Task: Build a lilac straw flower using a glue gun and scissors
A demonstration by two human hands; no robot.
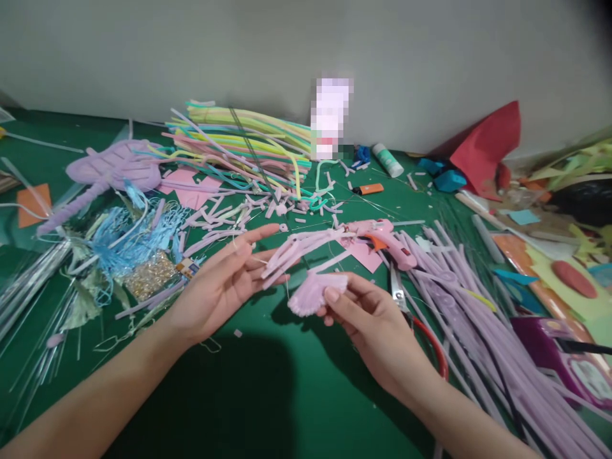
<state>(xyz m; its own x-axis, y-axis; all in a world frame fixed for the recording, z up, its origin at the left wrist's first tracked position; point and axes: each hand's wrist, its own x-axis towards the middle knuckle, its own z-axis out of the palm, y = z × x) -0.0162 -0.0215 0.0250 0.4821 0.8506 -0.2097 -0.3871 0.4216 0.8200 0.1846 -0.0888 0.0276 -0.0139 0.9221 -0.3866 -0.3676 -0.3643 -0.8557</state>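
My right hand pinches a small lilac fan-shaped fuzzy piece between thumb and fingers. To its left, my left hand is held palm up with its fingers apart, touching a thin pale thread that hangs near the fan piece. Several short lilac strips lie or hang just beyond the fingertips of both hands; whether the left fingers touch them is unclear. Behind the right hand is a pink glue gun with an orange trigger, beside red-handled scissors.
Long lilac stems spread across the right side. Multicoloured stems lie at the back, near an orange lighter and a white-green tube. Blue tassels and a bag of beads are on the left. A phone-like bright screen stands by the wall.
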